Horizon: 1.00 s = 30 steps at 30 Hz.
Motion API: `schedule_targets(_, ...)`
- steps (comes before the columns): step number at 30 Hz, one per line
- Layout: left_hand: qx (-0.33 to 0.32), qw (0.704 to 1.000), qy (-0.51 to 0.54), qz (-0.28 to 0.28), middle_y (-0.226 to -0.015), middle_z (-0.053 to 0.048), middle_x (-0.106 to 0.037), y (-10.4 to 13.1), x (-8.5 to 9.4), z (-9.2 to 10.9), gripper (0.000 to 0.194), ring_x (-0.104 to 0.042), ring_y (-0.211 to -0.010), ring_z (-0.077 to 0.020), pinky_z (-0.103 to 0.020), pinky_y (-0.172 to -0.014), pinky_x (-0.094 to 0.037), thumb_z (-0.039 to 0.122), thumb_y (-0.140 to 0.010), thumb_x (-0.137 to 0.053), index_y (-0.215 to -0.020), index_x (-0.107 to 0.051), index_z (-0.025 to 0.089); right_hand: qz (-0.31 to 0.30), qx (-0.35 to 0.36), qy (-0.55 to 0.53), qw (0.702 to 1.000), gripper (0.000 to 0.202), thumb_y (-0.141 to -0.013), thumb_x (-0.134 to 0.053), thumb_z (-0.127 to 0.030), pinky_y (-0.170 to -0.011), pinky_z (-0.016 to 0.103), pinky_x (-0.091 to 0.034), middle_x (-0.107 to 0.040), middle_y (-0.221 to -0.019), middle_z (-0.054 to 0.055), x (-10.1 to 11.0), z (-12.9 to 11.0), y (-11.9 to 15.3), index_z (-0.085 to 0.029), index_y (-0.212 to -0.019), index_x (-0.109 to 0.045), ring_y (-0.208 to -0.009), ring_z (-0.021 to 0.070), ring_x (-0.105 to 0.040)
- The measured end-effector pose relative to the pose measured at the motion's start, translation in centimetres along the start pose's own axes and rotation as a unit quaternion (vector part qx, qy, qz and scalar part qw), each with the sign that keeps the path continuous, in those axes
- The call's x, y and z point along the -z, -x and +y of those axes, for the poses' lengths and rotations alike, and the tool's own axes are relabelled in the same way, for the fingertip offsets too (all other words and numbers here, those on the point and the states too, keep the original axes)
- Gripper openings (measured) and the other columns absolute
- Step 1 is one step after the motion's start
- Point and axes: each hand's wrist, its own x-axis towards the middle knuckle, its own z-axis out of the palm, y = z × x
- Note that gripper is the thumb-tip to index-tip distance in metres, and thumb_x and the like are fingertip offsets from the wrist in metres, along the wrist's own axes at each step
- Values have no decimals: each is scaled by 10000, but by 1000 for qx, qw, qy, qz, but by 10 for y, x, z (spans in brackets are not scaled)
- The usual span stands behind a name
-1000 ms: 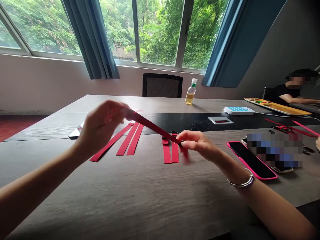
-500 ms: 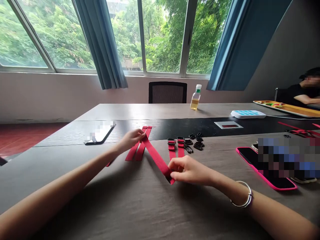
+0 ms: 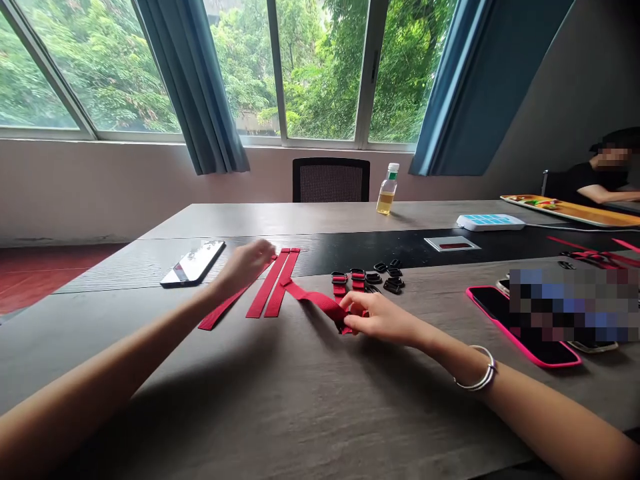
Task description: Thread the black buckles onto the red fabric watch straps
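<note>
Right hand (image 3: 367,317) pinches red strap (image 3: 323,303) above surface (image 3: 300,400); left hand (image 3: 250,261) blurred, finger closure I can't tell.

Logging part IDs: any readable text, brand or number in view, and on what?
None readable.
Bottle: green label area, too small.
Phone at left: reflections, nothing legible.
Power strip: no legible marks.
Red strap in right hand: no print visible.
Black buckles: too small.
</note>
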Motion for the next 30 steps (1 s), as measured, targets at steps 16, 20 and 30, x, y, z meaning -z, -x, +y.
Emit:
schedule_targets(16, -223, 898, -278, -257, -1253, -209, -531, 45, -50, 46, 353, -512, -1163, -287, -456, -983, -366, 327, -941, -375, -1138, -552, 95, -42, 2, 142, 989, 68, -780, -569, -164, -501, 189, -317, -535, -644, -29, -19, -4, 1, -150, -735, -519, -567, 90, -461)
schedule_targets(20, -217, 904, -265, -255, -1265, -196, -527, 42, -51, 45, 428, -505, -1172, -282, -438, -1003, -352, 428, -906, -412, -1170, -533, 113, -38, 2, 226, 973, 117, -827, -527, -219, -496, 208, -337, -536, -626, -13, -23, -5, 5, -156, -729, -521, -546, 106, -472)
schedule_targets(30, -165, 924, -266, -219, -1276, -272, -481, 45, -61, 51, 482, -485, -1178, -338, -433, -947, -414, 392, -906, -385, -1158, -522, 5, 97, 134, 429, 888, 441, -790, -589, -487, -651, 371, -505, -603, -867, 151, -47, 0, 1, -77, -948, -553, -803, 266, -586)
